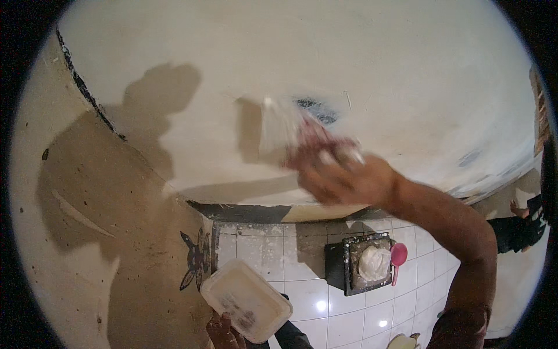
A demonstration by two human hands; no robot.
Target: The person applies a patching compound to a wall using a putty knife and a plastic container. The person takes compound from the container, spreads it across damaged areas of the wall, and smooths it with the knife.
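Note:
My right hand [351,177] reaches out to the pale wall and grips a putty knife with a dark red handle [314,139]. Motion smears its broad whitish blade [280,127], which is at or very near the wall, just left of a dark patch [317,110]. Low in the picture, my left hand [224,333] holds the edge of a shallow rectangular cream tray [244,296]. Grey smudges mark the tray's inside. Only part of the left hand's fingers shows.
On the white tiled floor [302,291] stands a black tub [337,267] with a white mass [375,263] on top and a pink ladle [399,254] beside it. A brown wall [75,279] rises at left. Another person's dark clothing [514,232] shows at far right.

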